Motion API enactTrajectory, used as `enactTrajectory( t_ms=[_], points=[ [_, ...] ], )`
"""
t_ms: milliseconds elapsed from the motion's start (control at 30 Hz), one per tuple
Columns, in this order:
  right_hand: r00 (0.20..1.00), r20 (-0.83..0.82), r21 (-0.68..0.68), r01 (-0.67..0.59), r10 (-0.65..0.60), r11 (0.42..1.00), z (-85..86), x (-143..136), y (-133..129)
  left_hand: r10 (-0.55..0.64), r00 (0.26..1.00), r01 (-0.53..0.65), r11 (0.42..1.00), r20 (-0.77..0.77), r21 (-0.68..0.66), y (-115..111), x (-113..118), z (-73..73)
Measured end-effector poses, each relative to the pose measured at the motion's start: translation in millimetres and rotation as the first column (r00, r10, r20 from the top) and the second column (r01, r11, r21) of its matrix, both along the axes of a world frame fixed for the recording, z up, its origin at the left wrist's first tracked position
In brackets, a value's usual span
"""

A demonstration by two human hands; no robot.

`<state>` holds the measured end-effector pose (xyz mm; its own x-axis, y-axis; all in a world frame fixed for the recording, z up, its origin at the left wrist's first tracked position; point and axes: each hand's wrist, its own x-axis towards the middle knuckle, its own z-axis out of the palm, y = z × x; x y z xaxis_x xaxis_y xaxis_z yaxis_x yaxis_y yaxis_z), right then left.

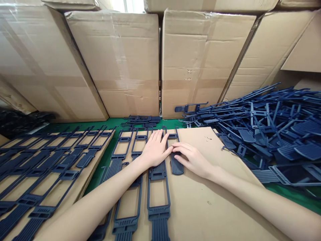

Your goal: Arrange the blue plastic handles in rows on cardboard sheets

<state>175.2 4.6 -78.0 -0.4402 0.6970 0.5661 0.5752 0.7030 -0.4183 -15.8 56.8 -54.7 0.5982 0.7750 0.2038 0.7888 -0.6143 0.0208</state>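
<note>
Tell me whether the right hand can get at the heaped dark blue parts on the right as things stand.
Probably yes: the right hand touches a ridged part, but mostly bare cardboard sheet lies between it and the heap, with nothing seen standing in the way.

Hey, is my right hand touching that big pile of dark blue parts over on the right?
Apart: the head view shows a stretch of cardboard sheet between the right hand and the pile of dark blue parts.
</note>
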Motion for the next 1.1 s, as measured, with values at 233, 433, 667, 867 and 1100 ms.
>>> enactTrajectory(
  t_ms=[233, 433, 667, 867, 1100],
  points=[
    [0.985, 0.129, 0.109, 0.098, -0.111, 0.989, 20.3, 24.1, 2.8, -0.006, 0.999, 0.006, 1.000, 0.032, 0.023, 3.9, -1.9, -1.8],
    [0.843, 0.315, 0.188, 0.395, -0.436, 0.899, 52.7, 93.9, 7.8, -0.011, 1.000, 0.011, 0.999, 0.020, 0.037, 7.2, -3.4, -3.6],
    [0.403, 0.623, 0.152, 0.779, -0.671, 0.609, 54.3, 169.8, -24.9, -0.009, 1.000, 0.009, 0.999, 0.003, 0.037, 8.3, -1.9, -2.1],
    [0.277, 0.673, 0.286, 0.757, -0.685, 0.587, 27.5, 188.4, -43.0, -0.016, 0.999, 0.015, 1.000, 0.040, 0.027, 6.4, -0.7, -0.3],
    [0.310, 0.555, 0.308, 0.786, -0.772, 0.537, 15.5, 187.7, -39.0, -0.004, 0.999, 0.004, 1.000, 0.038, 0.011, 5.1, -0.9, -0.2]
  ],
)
